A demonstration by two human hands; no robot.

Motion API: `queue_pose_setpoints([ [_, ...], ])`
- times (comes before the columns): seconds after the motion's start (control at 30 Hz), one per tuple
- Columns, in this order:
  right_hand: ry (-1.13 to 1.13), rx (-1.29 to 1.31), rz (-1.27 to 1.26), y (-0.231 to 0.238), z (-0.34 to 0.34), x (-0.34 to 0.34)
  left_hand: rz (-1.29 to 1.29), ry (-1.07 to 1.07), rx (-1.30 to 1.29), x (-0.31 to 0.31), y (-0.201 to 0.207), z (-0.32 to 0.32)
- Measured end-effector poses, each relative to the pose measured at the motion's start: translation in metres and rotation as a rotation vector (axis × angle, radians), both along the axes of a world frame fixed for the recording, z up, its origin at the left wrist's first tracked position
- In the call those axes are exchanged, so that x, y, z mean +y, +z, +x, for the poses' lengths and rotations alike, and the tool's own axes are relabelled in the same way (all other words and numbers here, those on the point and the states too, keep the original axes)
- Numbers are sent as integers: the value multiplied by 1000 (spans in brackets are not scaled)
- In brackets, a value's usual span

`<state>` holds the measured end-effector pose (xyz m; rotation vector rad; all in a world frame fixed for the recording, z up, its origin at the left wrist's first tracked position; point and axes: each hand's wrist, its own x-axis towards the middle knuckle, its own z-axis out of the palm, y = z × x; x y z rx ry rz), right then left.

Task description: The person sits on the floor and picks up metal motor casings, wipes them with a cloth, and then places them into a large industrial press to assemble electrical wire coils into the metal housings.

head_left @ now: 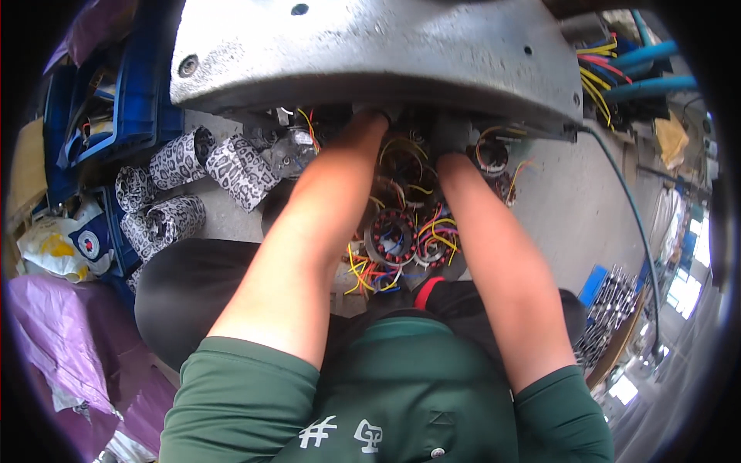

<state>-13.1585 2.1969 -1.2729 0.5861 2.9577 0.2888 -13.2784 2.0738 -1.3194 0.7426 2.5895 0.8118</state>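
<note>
Both my forearms reach forward under the lower edge of a large scuffed grey metal machine body [378, 46]. Only a sliver of my left hand [373, 111] shows, in what looks like a grey glove; its fingers are hidden under the edge. A little more of my right hand [454, 137] is visible, also grey-covered, with its fingers out of sight. Whatever either hand touches cannot be seen. Below and between my arms lie several ring-shaped motor stators with coloured lead wires, among them one stator [392, 238] with red-and-black windings and another stator [492, 157] beside my right wrist.
Leopard-print cylinders [181, 158] lie on the floor at left, near blue plastic bins [139, 108]. Purple sheeting [58, 332] covers something at lower left. A dark cable [629, 193] hangs at right, above a stack of metal parts [614, 309]. Teal tubes [644, 58] lie at upper right.
</note>
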Motion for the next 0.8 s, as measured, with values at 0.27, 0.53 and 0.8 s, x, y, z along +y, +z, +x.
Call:
queue_pose_setpoints([
  [0.27,45,-9,65,30,40,-2,-165,-146,-81,-15,63,9],
  [0.53,153,-136,63,32,72,8,-150,-313,-9,-33,107,34],
  [0.8,124,-201,-103,72,96,-23,-301,-341,18,-57,118,61],
])
